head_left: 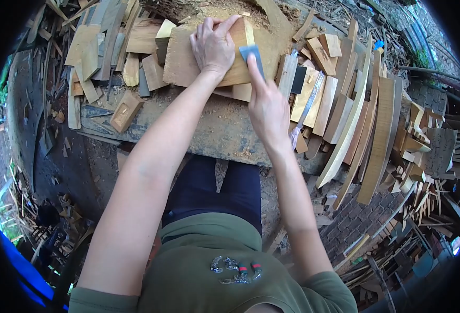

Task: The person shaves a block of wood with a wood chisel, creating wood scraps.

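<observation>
My left hand (214, 46) grips a yellowish wooden block (238, 70), its fingers curled over the near side and the thumb stretched along the top. The block stands tilted against a wider board (180, 60) on the workbench. In my right hand (269, 107) is a flat grey-blue tool (250, 50) with a straight broad end, which overlaps the block's right face. My right index finger lies extended along it, and the other fingers wrap round its lower part, hiding the handle. Sawdust and shavings (224, 9) lie behind the block.
A long thin metal blade (311, 101) with a wrapped handle rests on wood pieces right of my right hand. Long curved strips (378, 141) overhang the bench's right side. A hollowed wooden block (126, 111) sits at left on the workbench (209, 138), near stacked offcuts (86, 44).
</observation>
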Tool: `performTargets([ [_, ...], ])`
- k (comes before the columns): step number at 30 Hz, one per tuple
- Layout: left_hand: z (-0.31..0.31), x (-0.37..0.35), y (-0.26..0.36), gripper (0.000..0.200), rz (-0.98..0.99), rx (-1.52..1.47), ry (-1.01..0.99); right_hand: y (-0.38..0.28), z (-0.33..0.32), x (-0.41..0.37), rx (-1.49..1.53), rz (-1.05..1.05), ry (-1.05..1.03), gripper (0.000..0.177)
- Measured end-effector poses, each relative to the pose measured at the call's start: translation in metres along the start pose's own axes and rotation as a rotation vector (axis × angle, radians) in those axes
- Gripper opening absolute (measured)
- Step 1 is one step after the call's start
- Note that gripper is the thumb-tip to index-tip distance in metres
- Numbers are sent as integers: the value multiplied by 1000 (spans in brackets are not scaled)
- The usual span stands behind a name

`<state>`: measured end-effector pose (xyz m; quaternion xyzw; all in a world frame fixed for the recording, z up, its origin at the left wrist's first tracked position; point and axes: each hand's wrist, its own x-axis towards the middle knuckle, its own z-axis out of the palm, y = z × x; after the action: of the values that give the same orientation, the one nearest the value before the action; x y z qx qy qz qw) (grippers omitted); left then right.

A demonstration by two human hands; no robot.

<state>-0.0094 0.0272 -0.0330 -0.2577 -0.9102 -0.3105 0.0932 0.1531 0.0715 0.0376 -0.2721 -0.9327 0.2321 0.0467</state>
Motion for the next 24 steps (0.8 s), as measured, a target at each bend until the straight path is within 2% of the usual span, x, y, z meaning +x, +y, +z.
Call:
performTargets([
  [5,-2,3,3,37,-7,-17,3,-3,-7,11,-3,-17,-10,64],
  [7,-2,3,4,37,-41,0,-26,-7,-14,-11,-25,47,-156,65],
  [12,-1,2,1,38,-9,-27,21,-9,-1,25,-24,-27,-8,65],
  [18,-1,0,2,39,-44,-8,-36,-11,-10,2,-39,46,-81,64],
  [22,-1,-1,2,39,-19,-34,5,-11,-6,6,-46,23,-34,63],
  [24,-2,3,3,39,-19,-41,5,-13,-11,-3,-55,52,-78,64],
])
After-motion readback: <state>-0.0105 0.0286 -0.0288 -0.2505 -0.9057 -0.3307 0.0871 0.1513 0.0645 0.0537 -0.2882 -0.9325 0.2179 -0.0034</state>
